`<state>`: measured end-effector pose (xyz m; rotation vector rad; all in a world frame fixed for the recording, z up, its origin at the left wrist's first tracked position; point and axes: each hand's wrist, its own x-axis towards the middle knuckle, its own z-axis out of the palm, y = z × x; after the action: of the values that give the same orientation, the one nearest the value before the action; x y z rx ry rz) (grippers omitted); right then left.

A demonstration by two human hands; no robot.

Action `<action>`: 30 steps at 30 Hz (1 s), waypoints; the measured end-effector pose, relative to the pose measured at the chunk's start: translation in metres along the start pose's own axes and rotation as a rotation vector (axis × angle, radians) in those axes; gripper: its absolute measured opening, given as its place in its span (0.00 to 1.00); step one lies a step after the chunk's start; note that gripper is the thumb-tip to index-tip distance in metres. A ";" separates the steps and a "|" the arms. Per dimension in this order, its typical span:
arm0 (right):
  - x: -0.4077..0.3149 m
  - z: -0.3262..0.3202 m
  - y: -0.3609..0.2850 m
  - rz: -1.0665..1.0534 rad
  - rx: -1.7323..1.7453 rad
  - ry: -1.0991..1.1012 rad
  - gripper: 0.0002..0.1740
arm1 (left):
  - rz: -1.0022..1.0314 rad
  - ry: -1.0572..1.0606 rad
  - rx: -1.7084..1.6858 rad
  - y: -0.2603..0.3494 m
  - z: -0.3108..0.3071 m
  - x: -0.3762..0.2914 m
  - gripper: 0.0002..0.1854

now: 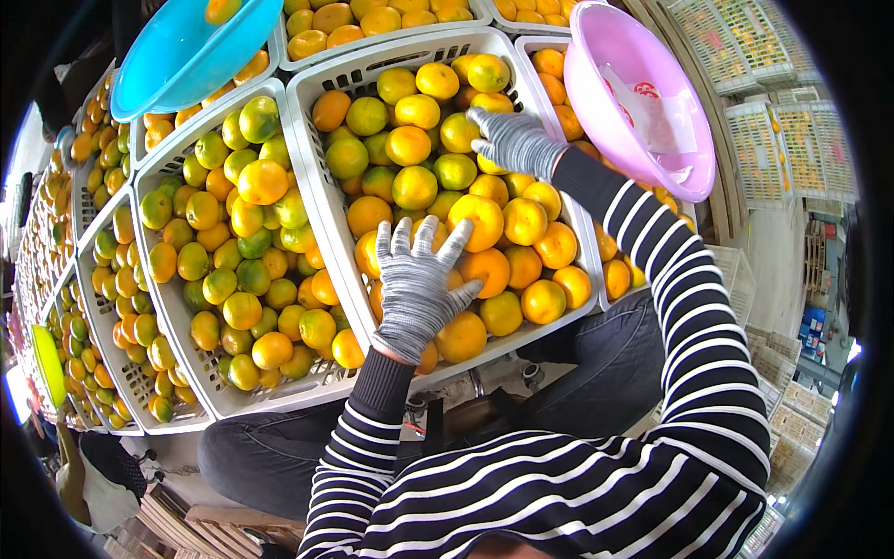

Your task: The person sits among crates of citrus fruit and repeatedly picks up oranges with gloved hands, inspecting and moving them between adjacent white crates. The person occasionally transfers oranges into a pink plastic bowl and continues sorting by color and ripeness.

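Many orange and green-yellow mandarins fill a white plastic crate in front of me. My left hand, in a grey knitted glove, lies palm down with spread fingers over the fruit at the crate's near left side; its thumb and forefinger touch mandarins. My right hand, gloved alike, reaches over the crate's right side, its fingers at a greenish mandarin. Whether it grips that fruit cannot be told. To the left stands another white crate of greener mandarins.
A blue basin rests on crates at the upper left, with a mandarin inside. At the upper right a pink basin holds printed wrappers. Further crates of fruit surround these. Stacked white crates stand beyond wooden slats.
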<state>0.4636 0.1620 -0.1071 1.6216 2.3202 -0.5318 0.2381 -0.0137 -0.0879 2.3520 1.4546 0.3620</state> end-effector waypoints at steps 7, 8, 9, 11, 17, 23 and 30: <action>0.061 -0.017 -0.013 -0.073 -0.172 0.548 0.26 | -0.001 -0.029 -0.022 0.000 0.000 0.000 0.42; 0.077 -0.012 -0.012 -0.073 -0.070 0.510 0.27 | -0.001 -0.024 -0.020 0.001 -0.002 0.001 0.43; 0.093 -0.011 -0.019 -0.082 0.029 0.463 0.27 | -0.011 -0.018 -0.023 0.001 -0.001 0.001 0.43; 0.109 -0.003 -0.022 -0.022 -0.158 0.318 0.26 | -0.008 -0.009 -0.029 0.001 0.001 -0.001 0.44; 0.066 0.000 -0.027 0.033 -0.288 0.285 0.20 | 0.005 -0.017 -0.034 0.001 0.000 0.000 0.43; 0.058 -0.003 -0.022 0.050 0.046 0.115 0.33 | 0.005 -0.006 -0.018 -0.003 -0.001 -0.004 0.43; 0.067 -0.020 -0.035 0.160 -0.115 -0.073 0.44 | 0.006 -0.012 -0.041 -0.002 -0.006 -0.003 0.43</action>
<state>0.4073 0.2166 -0.1117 1.6860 2.1051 -0.4079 0.2332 -0.0145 -0.0832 2.3228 1.4218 0.3744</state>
